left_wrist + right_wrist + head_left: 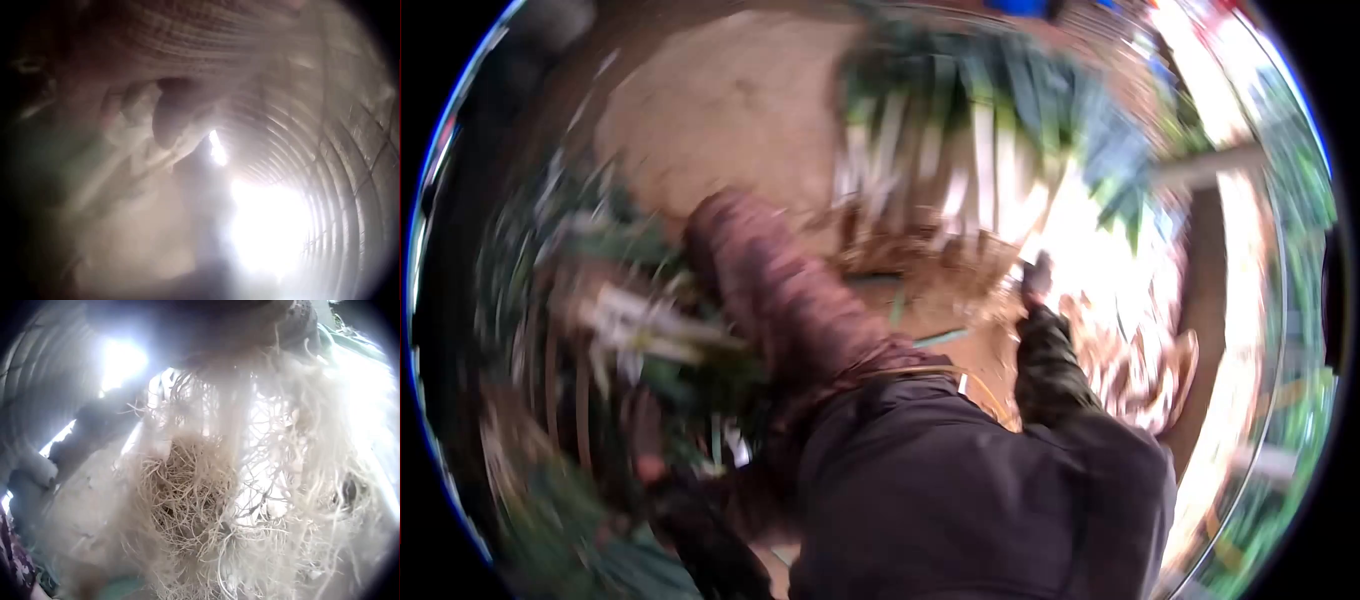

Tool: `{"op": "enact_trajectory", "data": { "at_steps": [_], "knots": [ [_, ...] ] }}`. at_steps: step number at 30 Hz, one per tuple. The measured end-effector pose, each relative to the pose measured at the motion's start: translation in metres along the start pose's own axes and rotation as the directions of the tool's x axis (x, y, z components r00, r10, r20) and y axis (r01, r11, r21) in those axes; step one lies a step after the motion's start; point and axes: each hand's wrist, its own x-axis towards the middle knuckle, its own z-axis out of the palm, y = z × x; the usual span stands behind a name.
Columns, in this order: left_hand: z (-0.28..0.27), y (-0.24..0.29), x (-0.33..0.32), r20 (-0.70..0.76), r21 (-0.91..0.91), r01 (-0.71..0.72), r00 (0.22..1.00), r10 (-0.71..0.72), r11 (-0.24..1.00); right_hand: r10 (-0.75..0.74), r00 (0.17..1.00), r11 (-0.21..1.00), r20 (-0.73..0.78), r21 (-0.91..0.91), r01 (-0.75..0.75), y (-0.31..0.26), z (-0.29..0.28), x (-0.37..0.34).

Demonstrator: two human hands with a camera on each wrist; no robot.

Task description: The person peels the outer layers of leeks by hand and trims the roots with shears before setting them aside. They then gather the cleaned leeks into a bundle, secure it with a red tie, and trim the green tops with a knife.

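Motion blurs the head view. At the left, my left hand [643, 430] is low beside a heap of leeks [665, 330] with white stalks and green leaves. In the left wrist view a dark fingertip [172, 119] lies against a pale stalk [134, 122]. My right hand [1037, 280] reaches forward to the root ends of a row of leeks [980, 150]. The right wrist view shows that hand [212, 331] as a dark blur along the top, with tangled pale roots [187, 494] right below it. I cannot tell whether either hand grips a leek.
Between the heaps lies bare brown ground [740, 100]. My leg in patterned trousers [780, 280] stretches forward between them. More roots [1130, 350] lie in bright light at the right, beside a pale ledge [1235, 300]. A ribbed arched cover [337, 156] curves overhead.
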Motion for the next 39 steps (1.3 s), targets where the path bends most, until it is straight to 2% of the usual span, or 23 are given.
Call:
{"op": "enact_trajectory", "data": {
  "at_steps": [1,2,3,4,5,7,9,11,12,14,15,17,18,21,22,25,27,29,32,34,36,38,39],
  "knots": [
    [0.066,0.015,-0.026,-0.22,0.125,-0.089,0.969,0.115,0.988,0.034,0.999,0.997,0.037,0.064,-0.036,0.001,0.0,0.002],
    [0.153,0.057,-0.06,-0.24,0.19,-0.038,0.967,0.084,0.981,-0.281,0.954,0.96,-0.102,-0.04,0.278,0.01,0.008,0.003],
    [0.131,0.053,-0.056,-0.151,0.032,0.065,0.987,-0.059,0.997,-0.017,0.988,0.992,0.153,0.126,-0.003,0.007,0.003,0.034],
    [0.115,0.022,-0.039,-0.329,0.069,0.028,0.944,-0.003,0.997,0.017,1.0,0.995,0.019,0.101,-0.019,-0.015,0.002,0.032],
    [0.127,0.023,-0.04,-0.252,0.263,-0.038,0.962,0.106,0.964,-0.005,0.985,0.984,-0.172,-0.178,-0.026,-0.059,-0.014,0.021],
    [0.152,0.006,-0.016,-0.365,0.229,-0.094,0.914,0.175,0.969,-0.368,0.848,0.93,-0.382,-0.144,0.339,-0.105,-0.015,0.033],
    [0.149,-0.019,0.022,-0.411,0.407,-0.009,0.891,0.192,0.913,-0.443,0.819,0.838,-0.364,0.158,0.523,-0.209,-0.05,0.007],
    [0.166,-0.044,0.06,-0.43,0.285,-0.253,0.828,0.359,0.925,-0.652,0.617,0.605,-0.441,0.188,0.774,-0.298,-0.067,0.001],
    [0.169,-0.043,0.074,-0.533,0.45,-0.051,0.786,0.314,0.892,-0.577,0.778,0.488,-0.248,0.66,0.572,-0.361,-0.094,-0.045],
    [0.172,-0.065,0.106,-0.675,0.487,-0.005,0.633,0.38,0.873,-0.74,0.653,0.318,-0.16,0.772,0.55,-0.454,-0.129,-0.137],
    [0.173,-0.071,0.117,-0.738,0.446,-0.038,0.549,0.392,0.894,-0.791,0.61,0.405,-0.041,0.713,0.572,-0.484,-0.138,-0.181],
    [0.176,-0.057,0.103,-0.732,0.423,-0.041,0.574,0.368,0.905,-0.978,-0.175,-0.199,-0.111,0.263,0.944,-0.524,-0.079,-0.216],
    [0.182,-0.046,0.089,-0.726,0.412,-0.04,0.589,0.355,0.91,-0.968,-0.243,-0.187,0.064,0.464,0.866,-0.534,-0.051,-0.243],
    [0.179,-0.036,0.054,-0.65,0.329,-0.18,0.669,0.36,0.927,-0.862,-0.261,0.188,0.434,0.753,0.631,-0.564,0.007,-0.35],
    [0.178,-0.042,0.048,-0.647,0.234,-0.399,0.617,0.449,0.886,-0.922,-0.283,0.096,0.265,0.863,0.495,-0.566,0.047,-0.37],
    [0.147,-0.059,0.026,-0.48,0.592,-0.359,0.562,0.673,0.722,-0.948,-0.058,0.202,0.313,0.73,0.653,-0.587,0.075,-0.417],
    [0.151,-0.056,0.008,-0.419,0.55,-0.381,0.643,0.641,0.743,-0.959,-0.081,0.162,0.273,0.756,0.635,-0.597,0.089,-0.433],
    [0.164,-0.041,-0.02,-0.469,0.14,-0.379,0.788,0.399,0.915,-0.97,-0.031,0.189,0.239,0.834,0.518,-0.606,0.099,-0.44],
    [0.149,-0.043,-0.023,-0.272,0.823,-0.104,0.79,0.549,0.558,-0.951,-0.097,0.237,0.295,0.892,0.386,-0.609,0.098,-0.454],
    [0.142,-0.003,-0.039,-0.2,0.96,0.084,0.874,0.443,0.267,-0.961,-0.157,0.181,0.227,0.947,0.265,-0.609,0.09,-0.456],
    [0.152,0.077,-0.091,-0.564,0.664,0.093,0.715,0.414,0.742,-0.96,-0.173,0.181,0.221,0.958,0.222,-0.605,0.087,-0.456],
    [0.134,0.115,-0.103,-0.508,0.818,0.034,0.511,0.694,0.574,-0.909,-0.178,0.337,0.376,0.916,0.217,-0.596,0.077,-0.46],
    [0.125,0.118,-0.097,-0.423,0.875,0.007,0.499,0.757,0.484,-0.849,-0.193,0.458,0.492,0.867,0.197,-0.595,0.075,-0.462]
  ]
}}
